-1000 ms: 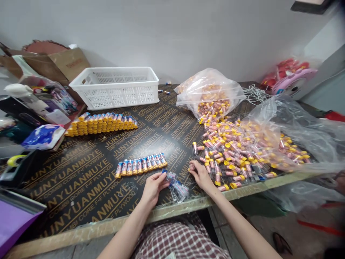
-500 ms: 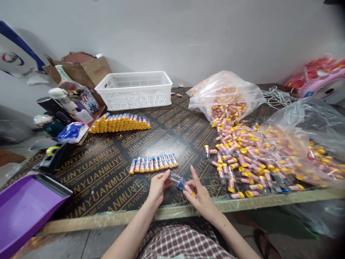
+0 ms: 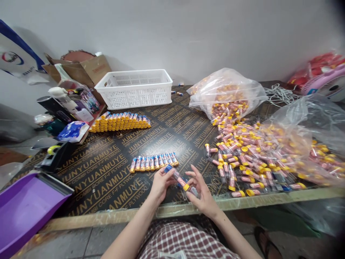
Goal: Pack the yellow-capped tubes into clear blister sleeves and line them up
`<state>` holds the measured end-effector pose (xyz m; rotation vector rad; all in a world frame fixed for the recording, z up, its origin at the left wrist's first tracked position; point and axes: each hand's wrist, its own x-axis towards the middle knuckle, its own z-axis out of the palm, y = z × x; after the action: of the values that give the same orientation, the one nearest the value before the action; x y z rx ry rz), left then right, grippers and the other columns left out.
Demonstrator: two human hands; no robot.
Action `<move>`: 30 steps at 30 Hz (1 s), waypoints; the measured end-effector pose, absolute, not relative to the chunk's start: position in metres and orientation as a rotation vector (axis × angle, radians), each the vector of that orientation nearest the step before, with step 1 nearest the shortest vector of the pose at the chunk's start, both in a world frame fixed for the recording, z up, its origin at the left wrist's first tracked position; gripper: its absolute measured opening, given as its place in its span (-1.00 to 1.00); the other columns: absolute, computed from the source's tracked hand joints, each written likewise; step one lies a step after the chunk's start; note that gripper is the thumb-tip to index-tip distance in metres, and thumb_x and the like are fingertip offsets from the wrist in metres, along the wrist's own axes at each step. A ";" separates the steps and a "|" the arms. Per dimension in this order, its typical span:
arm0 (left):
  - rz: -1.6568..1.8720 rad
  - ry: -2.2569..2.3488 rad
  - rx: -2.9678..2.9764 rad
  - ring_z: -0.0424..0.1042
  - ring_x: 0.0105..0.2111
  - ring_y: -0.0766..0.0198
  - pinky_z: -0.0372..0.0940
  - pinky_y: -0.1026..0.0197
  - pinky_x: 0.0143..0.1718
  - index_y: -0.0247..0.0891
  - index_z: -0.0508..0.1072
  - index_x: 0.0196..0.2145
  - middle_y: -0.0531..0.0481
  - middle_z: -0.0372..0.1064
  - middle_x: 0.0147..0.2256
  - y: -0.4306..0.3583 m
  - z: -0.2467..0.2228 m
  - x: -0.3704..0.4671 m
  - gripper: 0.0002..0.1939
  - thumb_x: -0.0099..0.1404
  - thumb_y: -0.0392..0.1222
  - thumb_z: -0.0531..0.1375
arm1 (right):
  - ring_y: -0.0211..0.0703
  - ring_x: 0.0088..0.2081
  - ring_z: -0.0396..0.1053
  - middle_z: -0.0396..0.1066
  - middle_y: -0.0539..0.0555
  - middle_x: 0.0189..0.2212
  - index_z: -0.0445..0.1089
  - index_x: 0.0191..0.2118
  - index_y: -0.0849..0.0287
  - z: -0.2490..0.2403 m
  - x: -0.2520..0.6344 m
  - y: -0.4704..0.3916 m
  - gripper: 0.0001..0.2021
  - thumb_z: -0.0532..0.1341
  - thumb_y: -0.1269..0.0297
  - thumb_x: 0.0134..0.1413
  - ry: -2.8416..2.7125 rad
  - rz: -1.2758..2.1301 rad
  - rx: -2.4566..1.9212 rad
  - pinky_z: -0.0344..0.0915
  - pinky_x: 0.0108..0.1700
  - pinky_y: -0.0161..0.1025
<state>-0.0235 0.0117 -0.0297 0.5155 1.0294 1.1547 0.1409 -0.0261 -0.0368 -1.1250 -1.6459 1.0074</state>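
My left hand (image 3: 161, 184) is closed, thumb and fingers pinching the blue end of a small tube (image 3: 178, 177) with pink contents. The tube's yellow cap (image 3: 185, 187) points down towards my right hand. My right hand (image 3: 201, 192) has curled fingers around a bluish clear plastic sleeve (image 3: 193, 191), close by the cap; its outline is partly hidden. Just beyond my left hand lies a row of blue-labelled tubes (image 3: 154, 162) side by side. To the right spreads a loose heap of yellow-capped tubes (image 3: 242, 154).
A stacked pile of tubes (image 3: 121, 123) lies before a white plastic basket (image 3: 137, 95). A clear bag (image 3: 229, 91) spills tubes at the back right. A tape dispenser (image 3: 55, 156) and purple dustpan (image 3: 29, 212) are left; a pink fan (image 3: 323, 82) stands far right.
The tube has passed from my right hand to my left, which held a clear sleeve before. The tube's blue end now lies in my left fingers. My right fingers have curled in.
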 end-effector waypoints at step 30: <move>0.802 0.902 0.624 0.36 -0.56 0.36 0.25 0.34 -0.52 -0.45 0.49 -0.40 -0.09 0.42 -0.50 -0.015 -0.011 -0.009 -0.59 -0.12 -0.04 0.39 | -0.01 0.14 0.16 0.12 0.18 0.15 -0.10 0.22 0.03 -0.031 0.138 -0.022 -0.18 0.13 0.56 -0.24 -1.642 1.179 -0.773 0.15 0.14 -0.03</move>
<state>-0.0093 -0.0147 -0.0115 0.6237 0.9019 0.8015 0.1378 -0.0223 -0.0307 -0.7730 -1.6418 1.1787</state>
